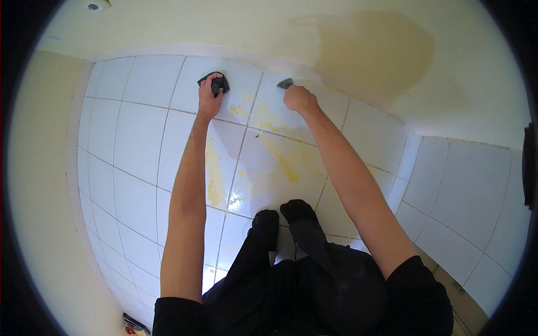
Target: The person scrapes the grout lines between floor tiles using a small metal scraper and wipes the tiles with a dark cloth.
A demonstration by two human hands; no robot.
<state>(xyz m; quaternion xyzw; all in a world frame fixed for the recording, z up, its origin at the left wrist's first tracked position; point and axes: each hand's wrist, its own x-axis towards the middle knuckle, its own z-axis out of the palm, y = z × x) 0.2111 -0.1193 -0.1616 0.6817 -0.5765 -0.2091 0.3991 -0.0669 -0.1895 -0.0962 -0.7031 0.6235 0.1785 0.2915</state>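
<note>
My left hand (208, 103) is closed around the handle of a black hand scrubber (223, 83) with a flat, pointed base. It rests on the white floor tiles (190, 137), close to the far wall. To the right, my right hand (301, 99) is closed on a small scraper (285, 83). Only its dark grey blade shows past my fist; its handle is hidden. Yellow smears (284, 164) streak the tiles between my arms, with a few small dark bits among them.
My feet in black socks (298, 211) stand just nearer than the smears. A cream wall (252, 25) rises beyond my hands. White tiles cover a raised face (465, 190) at right. Something dark with red (134, 325) lies at the lower left.
</note>
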